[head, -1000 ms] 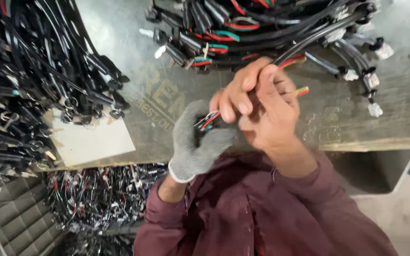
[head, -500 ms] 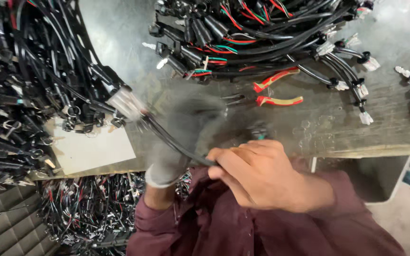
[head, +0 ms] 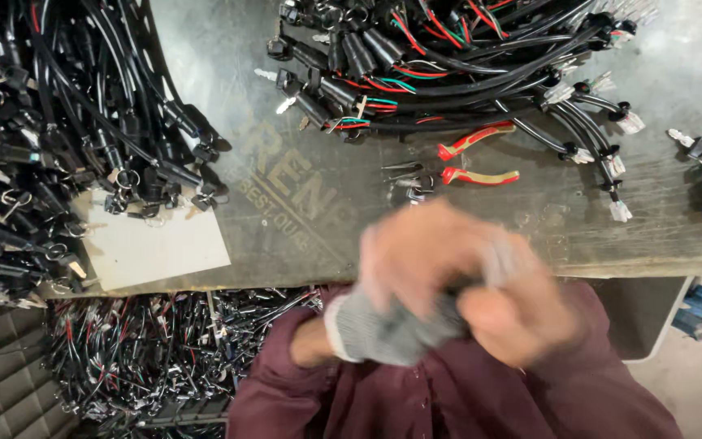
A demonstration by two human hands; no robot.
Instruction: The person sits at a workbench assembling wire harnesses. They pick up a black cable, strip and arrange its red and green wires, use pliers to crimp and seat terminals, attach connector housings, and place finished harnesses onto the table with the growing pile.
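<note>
Both hands are motion-blurred in front of my chest, at the table's near edge. My left hand (head: pixel 387 333) wears a grey knit glove. My bare right hand (head: pixel 457 264) lies over it, fingers curled around the gloved fingers. A small dark shape shows between the two hands; the blur hides what it is. Red-handled pliers (head: pixel 477 158) lie on the table (head: pixel 302 203) just beyond the hands. Behind them is a bundle of black cable harnesses (head: pixel 448 57) with red and green wires and white connectors.
A large heap of black cables with keys and rings (head: pixel 50 138) covers the table's left side, partly over a white card (head: pixel 152 244). A loose key set (head: pixel 696 146) lies at far right. Below the table edge is a mass of more harnesses (head: pixel 148 358).
The black cable with a white connector, stretched from the gloved hand to the left pile, is gone from view. Both hands have come together at the table edge, moving fast.
</note>
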